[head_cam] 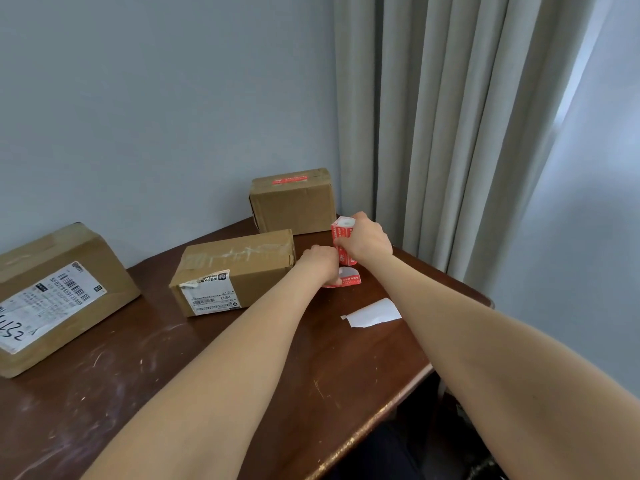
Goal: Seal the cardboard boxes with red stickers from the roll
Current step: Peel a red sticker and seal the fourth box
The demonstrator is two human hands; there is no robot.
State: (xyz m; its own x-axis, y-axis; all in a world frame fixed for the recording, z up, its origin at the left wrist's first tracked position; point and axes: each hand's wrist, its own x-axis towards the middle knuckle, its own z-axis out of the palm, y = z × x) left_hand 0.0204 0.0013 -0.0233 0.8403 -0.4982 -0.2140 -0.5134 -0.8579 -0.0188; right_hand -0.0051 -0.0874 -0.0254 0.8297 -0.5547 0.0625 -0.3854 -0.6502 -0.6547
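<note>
Three cardboard boxes sit on the dark wooden table (pixel 207 375). The far box (pixel 294 206) by the wall has a red sticker (pixel 290 179) on its top. A middle box (pixel 235 270) carries a white label and clear tape, and a large box (pixel 59 296) lies at the left. My right hand (pixel 367 239) grips the upright roll of red stickers (pixel 341 237), just right of the middle box. My left hand (pixel 320 263) pinches the loose sticker strip (pixel 349 277) that trails from the roll down to the table.
A torn white backing paper (pixel 374 313) lies on the table near my right forearm. Grey curtains (pixel 450 133) hang behind the table's right edge. A blue-grey wall stands behind the boxes.
</note>
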